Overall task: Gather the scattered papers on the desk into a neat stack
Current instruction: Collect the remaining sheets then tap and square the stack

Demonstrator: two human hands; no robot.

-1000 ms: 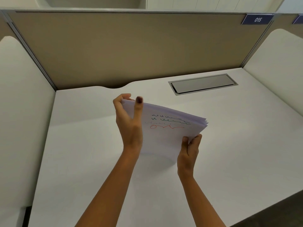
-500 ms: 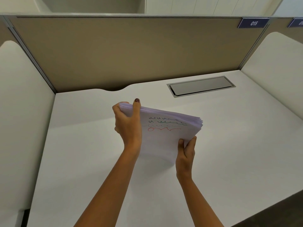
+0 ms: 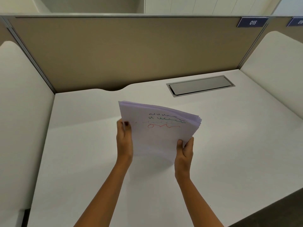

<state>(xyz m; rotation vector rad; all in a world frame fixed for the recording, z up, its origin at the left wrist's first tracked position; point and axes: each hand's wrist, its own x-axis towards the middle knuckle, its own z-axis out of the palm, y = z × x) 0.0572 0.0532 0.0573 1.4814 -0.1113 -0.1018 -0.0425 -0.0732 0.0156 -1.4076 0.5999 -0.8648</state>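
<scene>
— Papers point(image 3: 157, 133): where are they now?

— At the middle of the frame, held up on edge as one bundle. The lower edge looks to rest on the white surface point(image 3: 229, 161), or sit just above it; I cannot tell which. No loose sheets show anywhere else on it.

— And the hands?

— The left hand point(image 3: 124, 141) is closed on the bundle's left edge, thumb on the near face. The right hand point(image 3: 184, 153) pinches the lower right corner, thumb in front and fingers behind.

— Is the bundle square?

— Not quite. It leans back toward the upper part of the frame, and at the upper right corner the sheets fan out in small steps. The front sheet carries dark, green and red scribbles.

— So what does the next move depend on?

— My judgement: the long axis runs left to right between the two hands, with the surface directly beneath. Tapping straight down would even the bottom edge; the right side probably needs its own tap. Both hands are already on it, so neither has to reach.

— Risk?

— A loosened pinch could let inner sheets slide out.
</scene>
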